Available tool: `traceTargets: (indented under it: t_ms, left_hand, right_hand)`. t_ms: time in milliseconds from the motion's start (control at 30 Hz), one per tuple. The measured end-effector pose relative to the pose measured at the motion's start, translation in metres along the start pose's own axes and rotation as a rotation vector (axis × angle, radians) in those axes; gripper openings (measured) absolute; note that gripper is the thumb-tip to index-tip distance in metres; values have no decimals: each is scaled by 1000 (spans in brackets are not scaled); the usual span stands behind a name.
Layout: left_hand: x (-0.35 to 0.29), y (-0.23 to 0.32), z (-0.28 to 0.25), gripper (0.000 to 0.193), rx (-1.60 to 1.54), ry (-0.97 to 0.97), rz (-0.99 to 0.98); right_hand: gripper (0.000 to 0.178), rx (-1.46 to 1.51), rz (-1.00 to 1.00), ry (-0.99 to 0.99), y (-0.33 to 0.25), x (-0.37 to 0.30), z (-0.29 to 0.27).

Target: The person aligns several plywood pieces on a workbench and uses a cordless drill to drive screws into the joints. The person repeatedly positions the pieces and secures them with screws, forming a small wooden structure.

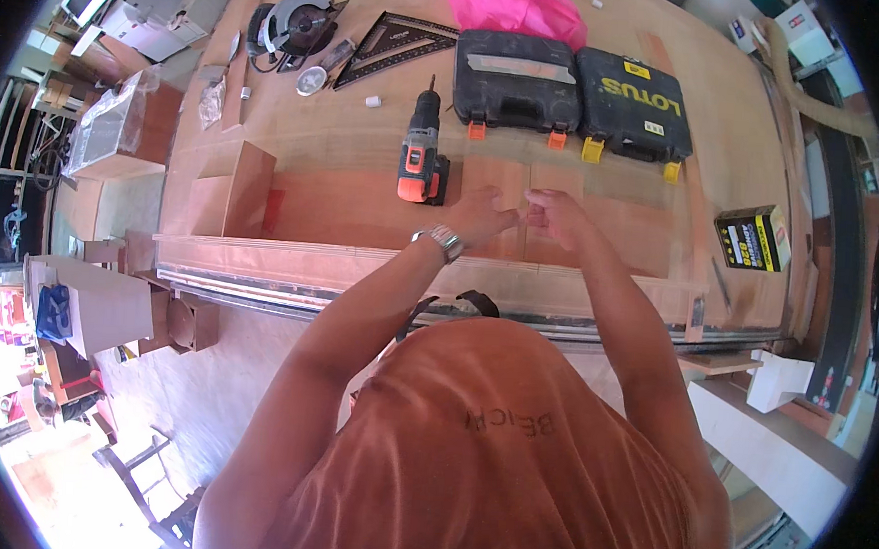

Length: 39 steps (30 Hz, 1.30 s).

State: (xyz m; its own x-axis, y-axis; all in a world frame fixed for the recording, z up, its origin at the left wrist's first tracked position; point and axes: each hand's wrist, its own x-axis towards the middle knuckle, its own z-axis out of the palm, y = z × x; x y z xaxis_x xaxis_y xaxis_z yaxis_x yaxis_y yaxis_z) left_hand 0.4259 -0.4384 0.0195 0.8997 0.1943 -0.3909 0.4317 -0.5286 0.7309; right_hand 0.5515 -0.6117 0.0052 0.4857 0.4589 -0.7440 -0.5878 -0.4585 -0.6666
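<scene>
Over the wooden panel (344, 205) on the workbench, my two hands face each other, a small distance apart. My left hand (480, 219), with a metal watch (448, 242) on its wrist, has its thumb and fingers apart and seems to hold nothing. The fingers of my right hand (559, 218) are curled together near a thin seam in the panel; anything in them is too small to make out. Just left of my left hand lies a cordless drill (421, 149), black, grey and orange, its bit pointing away from me.
Two black tool cases (517, 85) lie beyond my hands, near a pink plastic bag (513, 8). A circular saw (295, 30) and a black triangular square (392, 48) are at the far left. An open-topped wooden box (250, 190) stands left; a black-yellow carton (751, 239) sits right.
</scene>
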Motion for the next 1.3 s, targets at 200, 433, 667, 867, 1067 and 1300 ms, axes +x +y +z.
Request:
traceTargets:
  t_ms: [200, 433, 667, 867, 1067, 1300]
  left_hand:
    - [86, -28, 49, 94, 117, -71, -459]
    - [124, -109, 77, 66, 202, -284, -276]
    - [116, -110, 71, 55, 186, -133, -414]
    - [95, -63, 40, 47, 160, -72, -412]
    - [91, -33, 22, 38, -492, 37, -398]
    - [95, 21, 16, 38, -977, -152, -567]
  right_hand:
    - [29, -311, 123, 44, 16, 52, 11]
    - [33, -535, 145, 47, 52, 82, 8]
    - [34, -82, 207, 80, 55, 77, 20]
    - [40, -675, -39, 182, 45, 83, 26]
    - [35, -820, -569, 581, 3, 51, 15]
    - [33, -850, -620, 369, -69, -14, 6]
